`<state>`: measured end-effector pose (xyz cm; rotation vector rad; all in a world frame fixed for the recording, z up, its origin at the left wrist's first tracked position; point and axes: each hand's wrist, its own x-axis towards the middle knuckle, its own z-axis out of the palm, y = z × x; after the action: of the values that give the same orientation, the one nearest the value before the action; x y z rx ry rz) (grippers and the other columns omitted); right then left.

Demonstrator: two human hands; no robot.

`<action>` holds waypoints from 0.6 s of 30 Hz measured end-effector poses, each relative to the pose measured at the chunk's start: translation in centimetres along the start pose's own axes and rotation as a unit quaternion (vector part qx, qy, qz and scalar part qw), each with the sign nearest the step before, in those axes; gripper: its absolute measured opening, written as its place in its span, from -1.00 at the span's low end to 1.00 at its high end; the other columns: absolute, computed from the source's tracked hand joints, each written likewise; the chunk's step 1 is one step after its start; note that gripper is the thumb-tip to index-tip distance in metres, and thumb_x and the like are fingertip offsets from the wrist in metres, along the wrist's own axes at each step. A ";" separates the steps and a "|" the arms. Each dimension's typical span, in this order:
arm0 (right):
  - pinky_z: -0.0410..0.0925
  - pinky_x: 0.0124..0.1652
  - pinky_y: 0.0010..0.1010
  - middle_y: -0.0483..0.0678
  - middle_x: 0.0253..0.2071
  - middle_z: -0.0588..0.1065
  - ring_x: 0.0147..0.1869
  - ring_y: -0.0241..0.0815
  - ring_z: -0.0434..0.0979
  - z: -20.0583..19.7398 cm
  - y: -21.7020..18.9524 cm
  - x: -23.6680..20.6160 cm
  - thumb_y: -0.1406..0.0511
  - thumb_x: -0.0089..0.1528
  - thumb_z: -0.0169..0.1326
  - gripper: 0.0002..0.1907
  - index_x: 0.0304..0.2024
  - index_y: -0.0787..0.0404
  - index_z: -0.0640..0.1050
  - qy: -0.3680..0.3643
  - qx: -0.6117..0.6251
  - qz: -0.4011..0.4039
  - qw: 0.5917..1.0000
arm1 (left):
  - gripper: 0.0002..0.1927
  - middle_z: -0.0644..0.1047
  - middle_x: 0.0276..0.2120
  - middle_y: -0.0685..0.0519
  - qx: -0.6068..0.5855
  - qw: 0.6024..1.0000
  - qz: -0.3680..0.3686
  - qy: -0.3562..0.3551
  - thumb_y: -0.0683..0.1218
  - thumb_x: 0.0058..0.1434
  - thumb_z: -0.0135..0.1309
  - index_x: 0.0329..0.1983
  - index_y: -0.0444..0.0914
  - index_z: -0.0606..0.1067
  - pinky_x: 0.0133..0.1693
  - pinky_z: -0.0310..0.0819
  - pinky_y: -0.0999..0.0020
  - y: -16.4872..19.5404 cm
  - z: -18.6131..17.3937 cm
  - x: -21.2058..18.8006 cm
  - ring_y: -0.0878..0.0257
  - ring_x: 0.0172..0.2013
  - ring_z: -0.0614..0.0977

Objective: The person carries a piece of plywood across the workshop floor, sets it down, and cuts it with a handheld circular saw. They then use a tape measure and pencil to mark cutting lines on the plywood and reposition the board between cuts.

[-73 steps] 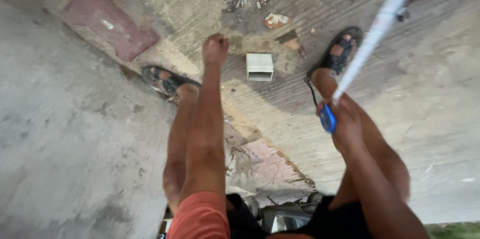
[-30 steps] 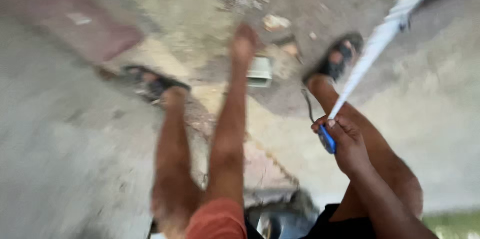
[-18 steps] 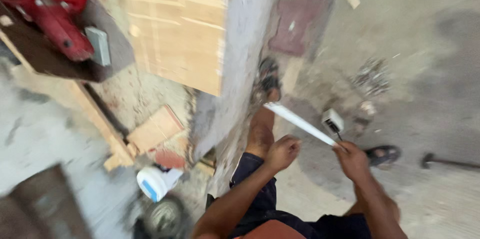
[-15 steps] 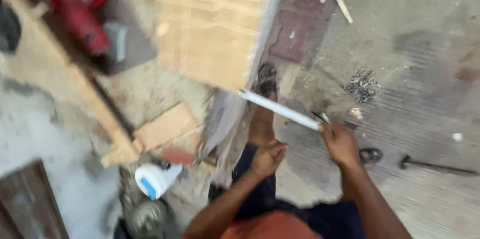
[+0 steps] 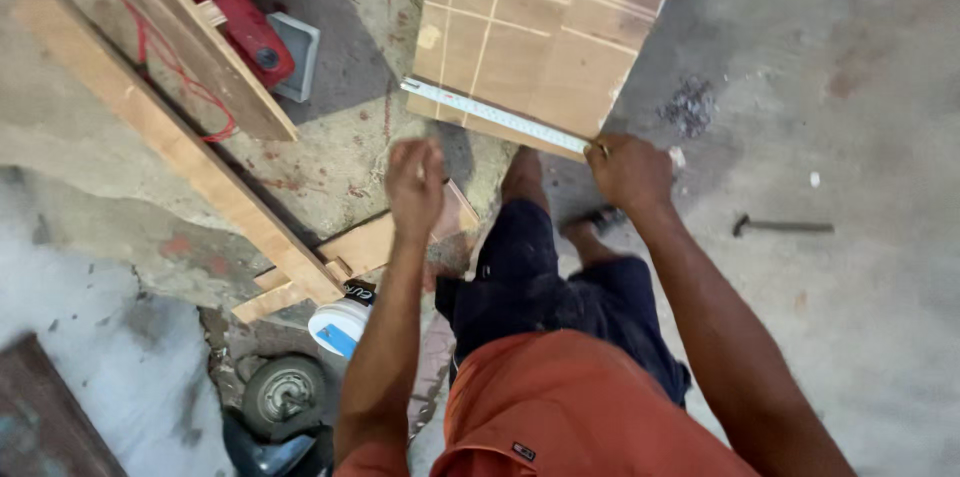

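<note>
Tape measure blade is stretched along the lower edge of the plywood sheet, pinched at its near end by the right hand. The left hand is blurred, loosely curled and apart from the blade; its grip cannot be told. With the far end unheld, the blade could be judged liable to slip or skew, so that a false reading is taken.
</note>
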<state>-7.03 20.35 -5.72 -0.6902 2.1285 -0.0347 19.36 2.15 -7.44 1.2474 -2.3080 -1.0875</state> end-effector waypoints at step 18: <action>0.41 -0.07 0.08 0.06 -0.14 0.62 -0.05 0.17 0.60 -0.3 0.7 -0.9 -0.03 0.31 -0.01 -0.60 -0.03 -0.01 0.67 -0.067 0.007 0.029 0.997 | -0.88 0.55 -0.15 -0.01 0.003 0.987 0.086 -0.138 -0.23 0.37 0.22 -0.05 -0.22 0.64 -0.08 0.61 0.24 3.2 0.6 7.1 0.07 -0.08 0.60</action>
<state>-7.15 21.34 -5.09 -0.6051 2.0174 0.0271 13.07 -2.30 -6.12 0.9250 -2.5660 -1.2585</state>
